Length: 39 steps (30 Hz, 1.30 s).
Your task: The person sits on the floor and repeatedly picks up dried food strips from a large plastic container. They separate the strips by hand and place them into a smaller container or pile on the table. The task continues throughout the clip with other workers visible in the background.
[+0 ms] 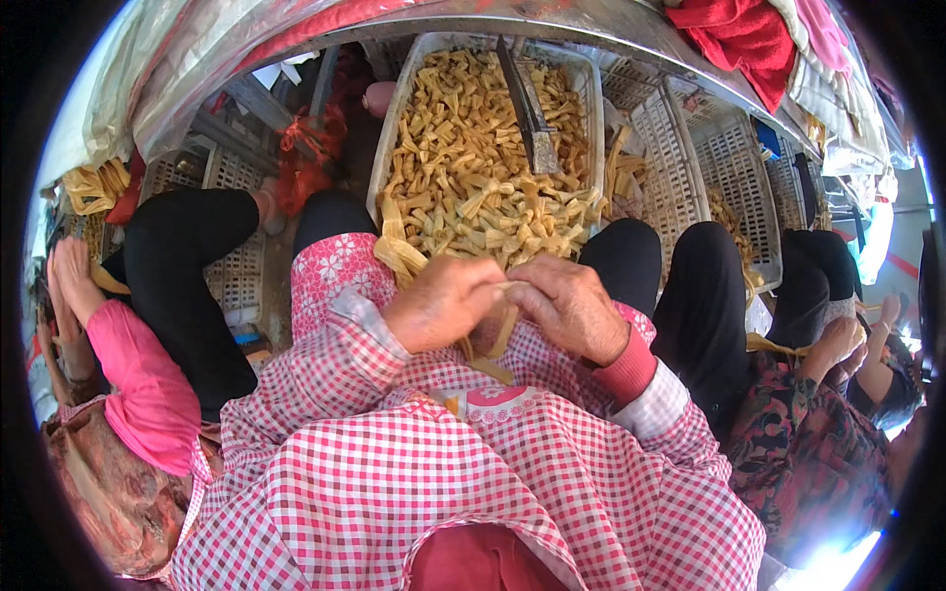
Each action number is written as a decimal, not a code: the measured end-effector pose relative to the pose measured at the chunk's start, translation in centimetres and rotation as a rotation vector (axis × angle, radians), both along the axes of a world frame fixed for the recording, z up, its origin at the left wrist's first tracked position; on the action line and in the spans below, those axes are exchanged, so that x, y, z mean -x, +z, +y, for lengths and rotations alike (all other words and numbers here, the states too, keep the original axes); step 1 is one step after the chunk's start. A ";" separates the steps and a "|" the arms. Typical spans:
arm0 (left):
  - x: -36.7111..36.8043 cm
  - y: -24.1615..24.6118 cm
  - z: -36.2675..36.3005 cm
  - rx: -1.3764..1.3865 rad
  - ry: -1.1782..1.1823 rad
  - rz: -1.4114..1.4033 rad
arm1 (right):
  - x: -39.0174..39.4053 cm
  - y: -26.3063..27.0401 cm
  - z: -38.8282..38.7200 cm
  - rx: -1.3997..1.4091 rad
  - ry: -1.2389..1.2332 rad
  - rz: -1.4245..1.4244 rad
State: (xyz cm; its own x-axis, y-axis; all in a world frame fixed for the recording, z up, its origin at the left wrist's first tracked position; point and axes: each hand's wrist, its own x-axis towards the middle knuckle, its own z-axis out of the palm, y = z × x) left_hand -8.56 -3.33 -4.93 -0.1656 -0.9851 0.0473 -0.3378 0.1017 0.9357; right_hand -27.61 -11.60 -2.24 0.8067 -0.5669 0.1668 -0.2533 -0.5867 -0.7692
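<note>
Over my lap, my left hand (443, 304) and my right hand (573, 304) meet, fingertips pinching one limp, pale-yellow strip (505, 336). It looks like a plant or vegetable strip; its loose ends hang below my fingers, and the part between the fingertips is mostly hidden. Just beyond my hands, between my knees, stands a white plastic tub (386, 148) heaped with short knotted yellow pieces (473, 148). A few longer flat strips (399, 251) drape over its near left corner, close to my left hand. A long dark metal tool (528, 103) lies across the heap.
White perforated crates (665, 151) stand right of the tub; another crate (235, 273) is at left. A metal table edge (473, 24) runs above the tub. Co-workers sit close on both sides, a pink sleeve (140, 384) at left and a co-worker's hand (839, 340) at right.
</note>
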 end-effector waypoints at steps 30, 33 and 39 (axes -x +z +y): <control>-1.0 0.6 0.4 -0.029 -0.005 -0.097 | -2.2 0.0 3.8 0.195 -0.170 0.126; -0.4 -1.9 0.4 0.314 0.162 -0.191 | -2.1 -0.4 3.7 0.033 -0.199 0.111; -1.5 -1.4 0.4 -0.667 -0.077 1.107 | -2.7 -1.3 2.9 0.033 -0.234 0.046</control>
State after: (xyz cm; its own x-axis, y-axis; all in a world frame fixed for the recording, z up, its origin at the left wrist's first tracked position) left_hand -7.11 -2.90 -6.36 -0.4113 -0.8611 -0.2989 0.6297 -0.5055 0.5899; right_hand -24.93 -8.67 -3.54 0.6615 -0.7339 0.1541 -0.4195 -0.5325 -0.7352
